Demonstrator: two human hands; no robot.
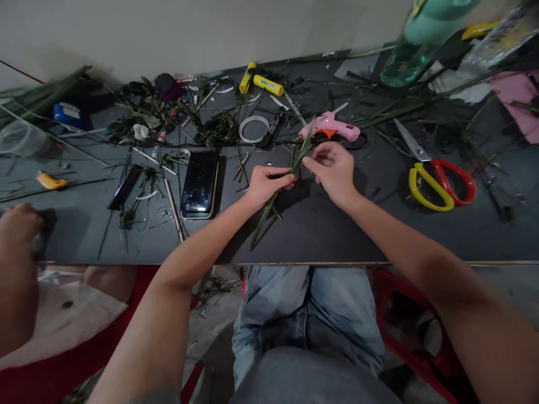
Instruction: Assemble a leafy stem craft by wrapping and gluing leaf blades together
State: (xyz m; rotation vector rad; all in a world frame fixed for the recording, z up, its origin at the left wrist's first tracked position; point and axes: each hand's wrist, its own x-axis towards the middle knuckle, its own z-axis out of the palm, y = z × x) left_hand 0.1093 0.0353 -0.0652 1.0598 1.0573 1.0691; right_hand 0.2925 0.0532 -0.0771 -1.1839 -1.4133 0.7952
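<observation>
Between my two hands is a long green leaf strip, slanting from the table's front up toward the glue gun. My left hand pinches it near the middle, thumb and fingers closed. Just to the right, my right hand has its thumb and forefinger closed together at the strip's upper part. Their fingertips partly hide the strip. A pink hot glue gun with an orange trigger lies right behind my hands. Short cut green pieces lie on the table around them.
Scissors with red and yellow handles lie to the right. A black phone is left of my hands. Behind stand a tape roll, yellow glue sticks and a green bottle. At far left rests another person's hand.
</observation>
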